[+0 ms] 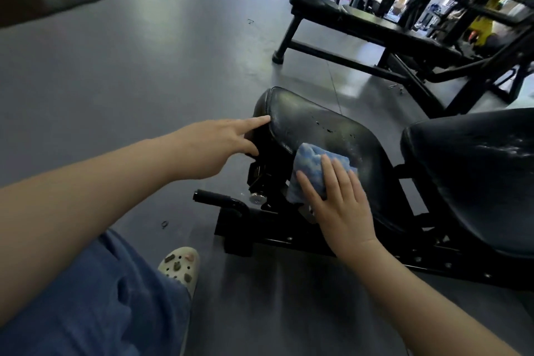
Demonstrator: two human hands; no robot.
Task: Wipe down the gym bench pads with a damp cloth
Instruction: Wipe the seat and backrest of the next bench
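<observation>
A worn black seat pad [312,124] of a low gym bench sits in the middle of the view, its surface cracked in spots. My right hand [338,199] presses a folded blue cloth [312,165] flat against the pad's near side, fingers straight. My left hand [225,144] reaches to the pad's left edge, its index finger touching the rim and the other fingers loosely curled below it. A second, larger black back pad [476,170] lies to the right.
The bench's black steel frame [289,234] and a handle bar [213,198] run along the grey floor. Another black bench [346,17] and machine frames stand behind. My leg in blue trousers and a pale clog [180,267] are at lower left. A person sits far back.
</observation>
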